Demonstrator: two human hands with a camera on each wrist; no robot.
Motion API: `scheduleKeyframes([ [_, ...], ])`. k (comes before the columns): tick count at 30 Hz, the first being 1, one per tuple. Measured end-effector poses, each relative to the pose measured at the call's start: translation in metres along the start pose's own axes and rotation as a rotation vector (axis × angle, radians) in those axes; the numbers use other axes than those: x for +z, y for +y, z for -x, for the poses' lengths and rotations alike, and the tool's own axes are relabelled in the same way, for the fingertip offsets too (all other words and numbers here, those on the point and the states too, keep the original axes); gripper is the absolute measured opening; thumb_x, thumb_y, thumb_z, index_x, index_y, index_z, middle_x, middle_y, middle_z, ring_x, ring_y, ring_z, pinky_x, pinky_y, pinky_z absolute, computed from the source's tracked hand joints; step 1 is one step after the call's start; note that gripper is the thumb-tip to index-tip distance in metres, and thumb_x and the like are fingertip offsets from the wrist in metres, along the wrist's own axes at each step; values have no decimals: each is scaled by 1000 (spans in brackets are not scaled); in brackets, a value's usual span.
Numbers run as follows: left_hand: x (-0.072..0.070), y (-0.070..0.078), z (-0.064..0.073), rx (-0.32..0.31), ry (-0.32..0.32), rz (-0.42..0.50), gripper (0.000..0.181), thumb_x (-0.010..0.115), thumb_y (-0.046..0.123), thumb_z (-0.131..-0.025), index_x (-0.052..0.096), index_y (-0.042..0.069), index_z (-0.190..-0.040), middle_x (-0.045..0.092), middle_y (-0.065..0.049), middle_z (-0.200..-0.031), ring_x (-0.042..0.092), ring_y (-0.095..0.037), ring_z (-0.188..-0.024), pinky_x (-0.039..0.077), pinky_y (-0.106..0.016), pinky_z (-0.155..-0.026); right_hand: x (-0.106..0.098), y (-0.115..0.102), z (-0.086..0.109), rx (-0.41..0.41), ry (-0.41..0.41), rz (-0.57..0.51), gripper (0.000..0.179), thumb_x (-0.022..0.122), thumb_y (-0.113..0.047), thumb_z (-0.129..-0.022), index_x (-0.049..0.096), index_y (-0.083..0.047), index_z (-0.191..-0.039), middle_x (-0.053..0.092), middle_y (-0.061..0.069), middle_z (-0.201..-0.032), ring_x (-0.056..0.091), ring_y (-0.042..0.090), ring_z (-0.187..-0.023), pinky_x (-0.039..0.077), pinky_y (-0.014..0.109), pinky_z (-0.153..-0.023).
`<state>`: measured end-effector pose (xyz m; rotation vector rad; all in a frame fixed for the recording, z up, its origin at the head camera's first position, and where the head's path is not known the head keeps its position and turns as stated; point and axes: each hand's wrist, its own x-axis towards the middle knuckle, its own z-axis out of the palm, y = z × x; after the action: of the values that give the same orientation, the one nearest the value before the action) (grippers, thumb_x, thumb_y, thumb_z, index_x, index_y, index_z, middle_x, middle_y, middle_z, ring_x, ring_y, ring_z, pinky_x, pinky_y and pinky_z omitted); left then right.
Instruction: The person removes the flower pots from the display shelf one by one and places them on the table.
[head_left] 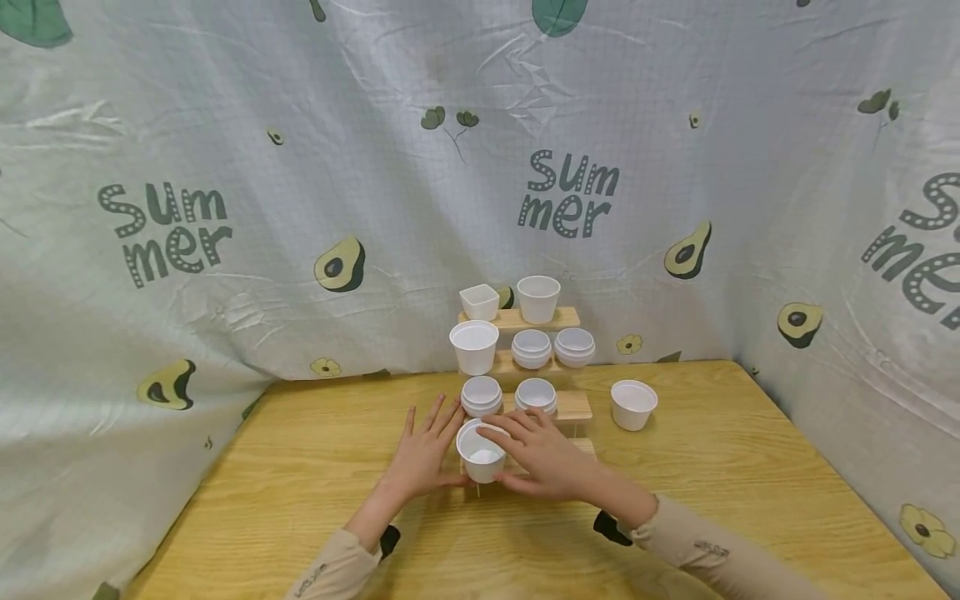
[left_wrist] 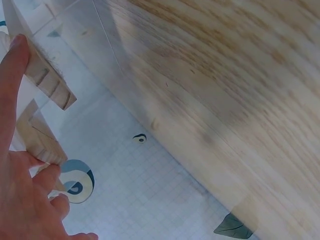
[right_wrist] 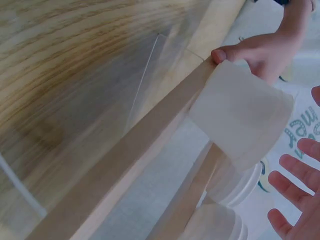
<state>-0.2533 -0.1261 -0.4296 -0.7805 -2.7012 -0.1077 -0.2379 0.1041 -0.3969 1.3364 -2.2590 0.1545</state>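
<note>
Fingers outstretched, left hand [head_left: 423, 457] and right hand [head_left: 546, 458] flank a round white cup [head_left: 482, 468] at the wooden stand's [head_left: 573, 406] front-left corner. White fabric [head_left: 420, 217] reads "summer."

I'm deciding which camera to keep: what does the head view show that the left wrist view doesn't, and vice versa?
Only the head view: the right hand and the lone white cup right of the wooden stand.
Only the left wrist view: close-up end faces of two wooden steps.
Both: the left hand, tabletop and avocado-print curtain.
</note>
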Motion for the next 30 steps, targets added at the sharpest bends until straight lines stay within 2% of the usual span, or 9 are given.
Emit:
scheduleKeyframes([
  [9, 0, 1, 1, 4, -11, -16, 102, 69, 60, -60, 30, 9, -140, 31, -7, -145, 22, -31, -136, 18, -63, -102, 10, -4, -4, 18, -50, -3, 60, 49, -47, -86, 35, -17, -137, 41, 1, -138, 39, 17, -122, 32, 47, -96],
  [24, 0, 1, -1, -5, -23, -5, 102, 68, 60, -62, 28, 9, -141, 28, -7, -146, 20, -31, -136, 17, -63, -102, 18, -2, -11, 5, -70, -3, 63, 55, -45, -84, 35, -16, -137, 40, 4, -139, 38, 20, -123, 33, 43, -92],
  [30, 0, 0, 0, -6, -18, -10, 102, 67, 61, -62, 27, 11, -141, 27, -6, -147, 20, -30, -137, 17, -62, -103, 21, -1, -12, 3, -71, 33, 64, 54, -47, -83, 35, -17, -137, 39, 3, -140, 39, 19, -122, 32, 41, -90],
])
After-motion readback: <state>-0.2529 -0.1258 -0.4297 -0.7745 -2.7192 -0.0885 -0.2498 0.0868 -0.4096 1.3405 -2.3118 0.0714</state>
